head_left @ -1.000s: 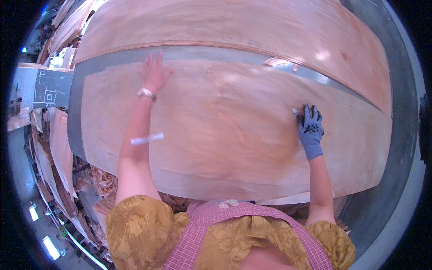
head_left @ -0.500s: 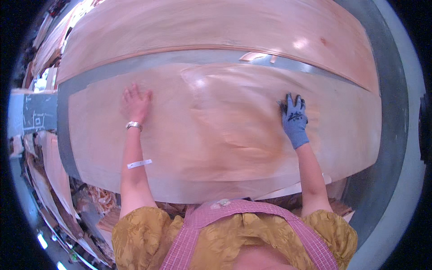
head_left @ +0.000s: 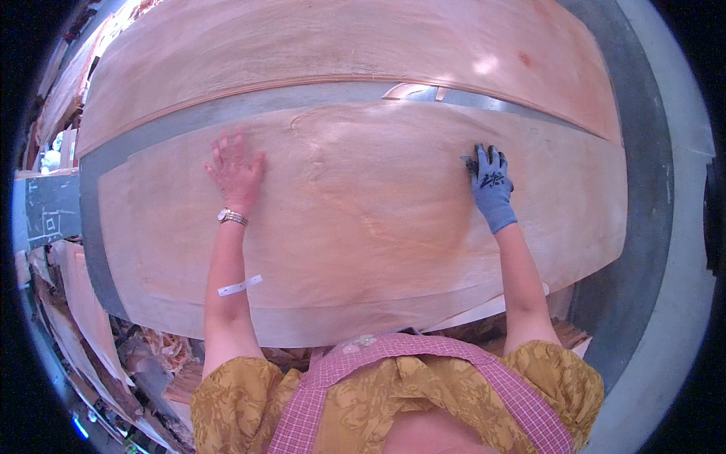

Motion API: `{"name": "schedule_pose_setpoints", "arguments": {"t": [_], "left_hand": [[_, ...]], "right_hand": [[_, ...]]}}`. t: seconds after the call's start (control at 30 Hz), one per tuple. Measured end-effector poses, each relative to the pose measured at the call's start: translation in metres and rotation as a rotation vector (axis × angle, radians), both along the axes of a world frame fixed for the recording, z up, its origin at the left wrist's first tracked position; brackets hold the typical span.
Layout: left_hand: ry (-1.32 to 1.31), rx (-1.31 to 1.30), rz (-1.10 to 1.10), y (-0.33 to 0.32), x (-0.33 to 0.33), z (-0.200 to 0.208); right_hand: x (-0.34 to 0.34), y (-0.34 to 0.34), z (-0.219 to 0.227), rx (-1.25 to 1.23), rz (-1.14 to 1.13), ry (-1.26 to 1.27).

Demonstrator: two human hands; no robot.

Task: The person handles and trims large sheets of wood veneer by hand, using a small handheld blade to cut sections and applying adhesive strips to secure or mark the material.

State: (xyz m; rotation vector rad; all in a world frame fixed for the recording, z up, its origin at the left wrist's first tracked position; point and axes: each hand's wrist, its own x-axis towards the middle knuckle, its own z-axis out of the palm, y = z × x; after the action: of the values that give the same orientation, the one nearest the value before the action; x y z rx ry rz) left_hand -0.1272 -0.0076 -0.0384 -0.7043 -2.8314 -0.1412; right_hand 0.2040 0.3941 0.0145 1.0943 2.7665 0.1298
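Observation:
A thin, pale wood veneer sheet (head_left: 363, 219) lies across the grey table in front of me, with wrinkles and a raised seam near its middle. My bare left hand (head_left: 237, 172) rests flat on its left part, fingers spread; a metal watch (head_left: 232, 216) is on that wrist. A white strip (head_left: 240, 285) crosses my left forearm. On the right part of the sheet lies my right hand (head_left: 491, 181) in a blue-grey glove with dark fingertips, palm down with its fingers apart. Neither hand grips anything.
Beyond a grey strip of table (head_left: 302, 97) lies another large veneer sheet (head_left: 340, 41). Small veneer scraps (head_left: 412, 91) sit in that gap. Torn veneer pieces (head_left: 87, 303) are heaped at the left, and shavings (head_left: 170, 348) show below the near edge.
The veneer's middle looks smoother than before, its ripples lower. My left hand has shifted slightly to the right on the sheet. The whole view has moved a little.

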Motion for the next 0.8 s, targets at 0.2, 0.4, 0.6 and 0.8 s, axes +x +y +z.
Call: {"name": "schedule_pose_setpoints", "arguments": {"t": [0.2, 0.4, 0.6, 0.8], "left_hand": [[-0.017, -0.001, 0.023, 0.007, 0.003, 0.005], [-0.022, -0.025, -0.017, 0.000, -0.008, 0.003], [-0.008, 0.126, 0.039, -0.023, -0.024, -0.022], [0.088, 0.221, 0.049, -0.046, -0.043, -0.051]], "right_hand": [[0.003, -0.003, -0.004, 0.070, 0.060, -0.003], [-0.002, -0.011, 0.016, -0.012, -0.051, 0.065], [-0.063, -0.081, 0.026, -0.470, 0.438, 0.563], [-0.208, -0.194, -0.005, -0.578, 0.802, 0.327]]}}
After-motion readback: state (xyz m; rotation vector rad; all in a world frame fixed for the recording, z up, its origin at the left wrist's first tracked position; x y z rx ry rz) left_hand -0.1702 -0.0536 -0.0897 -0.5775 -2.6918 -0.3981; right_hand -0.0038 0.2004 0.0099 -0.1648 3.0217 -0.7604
